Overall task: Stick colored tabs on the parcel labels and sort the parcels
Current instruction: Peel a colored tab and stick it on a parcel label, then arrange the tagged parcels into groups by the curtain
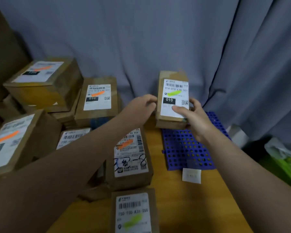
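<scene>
**A:** Left hand (141, 105) and right hand (195, 120) are apart, both clamped on the green-tabbed 010 parcel (173, 75). Left fingers curl on its left edge. Right thumb lies flat on the lower label, fingers wrap the right edge.

**B:** Parcel position?

**A:** Between the hands, tilted up, label towards the camera. The bottom edge is at the far end of the blue perforated mat (186, 148); can't tell if it touches. The mat lies under the right wrist, on the wooden table (200, 207).

**B:** Tab?

**A:** The green tab (174, 93) sits on the label, below the barcode and above the black "010" block.

**B:** Other parcels?

**A:** Just left of the left hand is the orange-tabbed 010 parcel (97, 96). Further left, a stacked orange-tabbed box (42, 76). Below the left wrist, a handwritten-label parcel (129, 155) with an orange tab. Nearer than both forearms, a second green-tabbed parcel (133, 214), marked 150.

**B:** Anything loose?

**A:** A white paper slip (191, 175) on the near edge of the mat, below the right forearm. A grey curtain (141, 39) hangs behind both hands.
</scene>
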Available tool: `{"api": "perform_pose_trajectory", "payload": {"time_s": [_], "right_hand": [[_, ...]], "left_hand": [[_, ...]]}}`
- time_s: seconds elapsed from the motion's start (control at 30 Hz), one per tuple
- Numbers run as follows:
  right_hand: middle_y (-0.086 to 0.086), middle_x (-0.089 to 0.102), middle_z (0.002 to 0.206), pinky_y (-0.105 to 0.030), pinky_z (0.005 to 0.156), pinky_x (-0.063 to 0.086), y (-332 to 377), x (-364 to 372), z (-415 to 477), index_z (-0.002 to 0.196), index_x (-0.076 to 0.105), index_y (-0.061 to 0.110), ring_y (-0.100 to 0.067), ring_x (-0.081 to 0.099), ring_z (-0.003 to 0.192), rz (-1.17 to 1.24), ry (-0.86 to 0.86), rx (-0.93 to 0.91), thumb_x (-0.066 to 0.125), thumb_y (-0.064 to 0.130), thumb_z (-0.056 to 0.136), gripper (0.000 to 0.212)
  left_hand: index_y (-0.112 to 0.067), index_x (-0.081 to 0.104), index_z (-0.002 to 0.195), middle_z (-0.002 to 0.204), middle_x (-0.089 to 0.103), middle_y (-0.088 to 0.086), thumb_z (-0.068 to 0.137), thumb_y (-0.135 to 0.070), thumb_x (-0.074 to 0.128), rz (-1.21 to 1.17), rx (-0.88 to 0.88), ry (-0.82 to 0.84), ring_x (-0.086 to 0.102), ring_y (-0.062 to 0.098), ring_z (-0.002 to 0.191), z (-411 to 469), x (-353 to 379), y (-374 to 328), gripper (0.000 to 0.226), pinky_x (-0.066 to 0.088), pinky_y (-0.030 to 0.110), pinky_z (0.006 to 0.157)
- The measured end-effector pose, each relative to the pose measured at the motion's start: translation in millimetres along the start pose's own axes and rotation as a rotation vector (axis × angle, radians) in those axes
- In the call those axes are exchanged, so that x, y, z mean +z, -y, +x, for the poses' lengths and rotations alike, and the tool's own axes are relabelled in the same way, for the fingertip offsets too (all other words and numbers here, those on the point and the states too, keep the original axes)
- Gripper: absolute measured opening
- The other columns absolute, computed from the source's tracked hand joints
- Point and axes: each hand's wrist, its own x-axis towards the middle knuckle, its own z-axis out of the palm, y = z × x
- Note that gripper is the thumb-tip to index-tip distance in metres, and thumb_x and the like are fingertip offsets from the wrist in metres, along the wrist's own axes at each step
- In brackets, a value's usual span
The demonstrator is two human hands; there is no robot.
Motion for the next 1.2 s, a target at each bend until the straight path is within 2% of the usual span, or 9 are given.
{"api": "perform_pose_trajectory", "payload": {"time_s": [0.1, 0.23, 0.4, 0.53, 0.67, 0.8, 0.9, 1.0, 1.2], "right_hand": [[0.003, 0.06, 0.119, -0.04, 0.088, 0.053, -25.1, -10.0, 24.5, 0.131, 0.038, 0.021, -0.017, 0.063, 0.101, -0.096, -0.075, 0.123, 0.078, 0.024, 0.078, 0.066], [-0.004, 0.059, 0.116, -0.02, 0.066, 0.05, -57.6, -25.1, 48.6, 0.134, 0.034, 0.015, -0.012, 0.061, 0.089, -0.167, -0.056, 0.214, 0.073, 0.016, 0.083, 0.065], [-0.005, 0.056, 0.13, -0.033, 0.088, 0.053, -86.6, -46.1, 74.1, 0.141, 0.033, 0.013, -0.02, 0.058, 0.111, -0.269, -0.07, 0.226, 0.064, 0.017, 0.09, 0.059], [0.001, 0.056, 0.125, -0.016, 0.076, 0.045, -82.9, -48.9, 89.4, 0.143, 0.033, 0.018, -0.015, 0.055, 0.111, -0.433, 0.018, 0.169, 0.061, 0.019, 0.092, 0.058], [-0.006, 0.053, 0.134, -0.015, 0.078, 0.036, -82.5, -43.1, 100.3, 0.149, 0.02, 0.018, -0.023, 0.054, 0.117, -0.616, 0.119, 0.124, 0.056, 0.023, 0.095, 0.065], [-0.015, 0.048, 0.137, -0.028, 0.083, 0.041, -84.8, -37.6, 104.8, 0.152, 0.006, 0.021, -0.029, 0.053, 0.117, -0.688, 0.104, 0.176, 0.054, 0.033, 0.096, 0.075], [-0.017, 0.039, 0.144, -0.039, 0.096, 0.045, -77.5, -37.8, 97.6, 0.153, 0.0, 0.021, -0.033, 0.048, 0.124, -0.696, 0.074, 0.262, 0.049, 0.043, 0.096, 0.078], [-0.018, 0.033, 0.148, -0.05, 0.104, 0.038, -62.2, -39.2, 84.6, 0.153, 0.007, 0.017, -0.035, 0.037, 0.132, -0.759, 0.018, 0.195, 0.045, 0.048, 0.096, 0.075], [-0.014, 0.047, 0.139, -0.042, 0.105, 0.038, -30.3, -31.0, 34.5, 0.144, 0.033, 0.011, -0.03, 0.043, 0.128, -0.711, 0.044, -0.007, 0.054, 0.027, 0.095, 0.056]], "left_hand": [[-0.015, 0.054, 0.128, 0.127, 0.057, 0.003, 0.1, -0.024, 0.044, 0.133, -0.132, 0.069, 0.051, 0.014, 0.111, 17.3, 9.1, 4.0, 0.031, 0.037, 0.022, 0.087], [-0.016, 0.054, 0.126, 0.124, 0.057, 0.004, 0.099, -0.024, 0.047, 0.217, -0.251, 0.155, 0.052, 0.013, 0.109, 36.0, 32.3, 12.2, 0.029, 0.037, 0.021, 0.085], [-0.011, 0.049, 0.13, 0.134, 0.052, 0.007, 0.097, -0.025, 0.051, 0.209, -0.391, 0.282, 0.048, 0.02, 0.122, 64.8, 76.9, 12.2, 0.036, 0.034, 0.022, 0.087], [-0.015, 0.038, 0.141, 0.142, 0.046, 0.005, 0.098, -0.022, 0.05, 0.031, -0.473, 0.357, 0.046, 0.02, 0.125, 79.7, 108.5, 8.8, 0.045, 0.036, 0.022, 0.088], [-0.012, 0.03, 0.146, 0.143, 0.045, 0.009, 0.099, -0.015, 0.045, 0.074, -0.521, 0.326, 0.046, 0.023, 0.126, 91.2, 126.1, 14.0, 0.049, 0.037, 0.025, 0.094], [-0.014, 0.025, 0.149, 0.147, 0.039, 0.011, 0.1, -0.012, 0.042, 0.12, -0.537, 0.34, 0.042, 0.024, 0.13, 95.1, 126.6, 18.0, 0.052, 0.035, 0.023, 0.095], [-0.011, 0.035, 0.144, 0.142, 0.045, 0.008, 0.099, -0.014, 0.045, 0.109, -0.508, 0.285, 0.045, 0.022, 0.127, 94.4, 115.6, 6.3, 0.046, 0.035, 0.02, 0.089], [-0.01, 0.049, 0.131, 0.13, 0.056, 0.005, 0.097, -0.019, 0.05, 0.072, -0.433, 0.153, 0.051, 0.019, 0.121, 85.1, 95.6, -10.5, 0.035, 0.037, 0.017, 0.084], [-0.016, 0.054, 0.128, 0.123, 0.059, -0.003, 0.099, -0.022, 0.048, 0.103, -0.256, -0.04, 0.049, 0.003, 0.108, 21.2, 43.7, -44.2, 0.03, 0.032, 0.007, 0.077]]}}
